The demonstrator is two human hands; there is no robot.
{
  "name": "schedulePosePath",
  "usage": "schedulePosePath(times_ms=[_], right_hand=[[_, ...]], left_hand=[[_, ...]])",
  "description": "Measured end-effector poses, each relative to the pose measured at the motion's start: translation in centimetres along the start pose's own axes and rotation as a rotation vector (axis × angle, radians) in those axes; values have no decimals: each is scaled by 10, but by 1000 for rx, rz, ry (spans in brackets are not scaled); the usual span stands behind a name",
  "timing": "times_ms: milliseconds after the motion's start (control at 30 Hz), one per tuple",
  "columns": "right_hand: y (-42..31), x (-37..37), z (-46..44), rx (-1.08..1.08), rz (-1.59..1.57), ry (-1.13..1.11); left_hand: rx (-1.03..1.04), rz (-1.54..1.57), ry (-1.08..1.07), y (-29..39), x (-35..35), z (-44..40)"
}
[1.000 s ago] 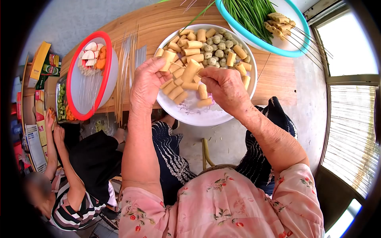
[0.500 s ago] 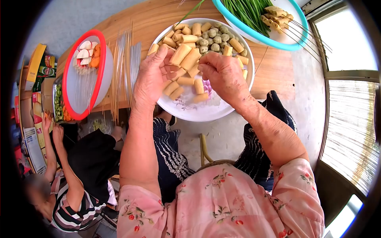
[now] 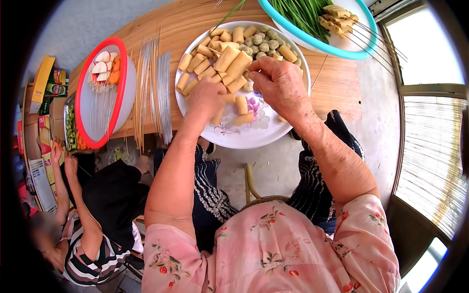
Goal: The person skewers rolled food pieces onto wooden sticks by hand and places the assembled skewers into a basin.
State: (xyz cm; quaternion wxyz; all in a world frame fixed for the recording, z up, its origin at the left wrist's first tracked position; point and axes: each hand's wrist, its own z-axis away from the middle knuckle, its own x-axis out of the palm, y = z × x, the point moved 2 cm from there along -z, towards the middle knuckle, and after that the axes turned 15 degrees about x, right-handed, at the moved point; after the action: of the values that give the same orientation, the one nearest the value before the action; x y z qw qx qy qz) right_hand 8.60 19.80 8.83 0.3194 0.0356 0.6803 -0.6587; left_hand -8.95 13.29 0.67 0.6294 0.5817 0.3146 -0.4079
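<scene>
Right hand (image 3: 281,87): Your thumb and finger are pinched together, holding up two rolls (image 3: 238,65), at the upper middle of the frame.
Left hand (image 3: 207,100): It dips down by the loose rolls (image 3: 196,61), left of the middle; I cannot tell if your fingers hold one.
Plate (image 3: 239,139): It sits under both your hands, upper middle, with balls (image 3: 264,47) at its upper right.
Sticks (image 3: 165,97): They lie on the table (image 3: 337,95) at upper left, beside the red bowl (image 3: 126,105).
</scene>
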Motion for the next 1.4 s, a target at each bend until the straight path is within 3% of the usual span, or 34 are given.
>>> schedulePosePath(times_ms=[33, 133, 233, 367, 567, 1400], right_hand=[[0, -1, 0, -22, 4, 22], [0, -8, 0, -48, 40, 52], [0, -13, 3, -55, 87, 41], [1, -10, 4, -70, 182, -4], [1, -6, 6, -79, 183, -39], [0, -3, 8, -88, 151, -42]], left_hand=[[-34, 88, -22, -5, -4, 0], [-252, 653, 122, -17, -24, 5], [-338, 1019, 320, -13, -44, 12], [-352, 1286, 484, -17, -49, 12], [-358, 1438, 533, -9, -54, 14], [-352, 1583, 545, -4, -56, 13]])
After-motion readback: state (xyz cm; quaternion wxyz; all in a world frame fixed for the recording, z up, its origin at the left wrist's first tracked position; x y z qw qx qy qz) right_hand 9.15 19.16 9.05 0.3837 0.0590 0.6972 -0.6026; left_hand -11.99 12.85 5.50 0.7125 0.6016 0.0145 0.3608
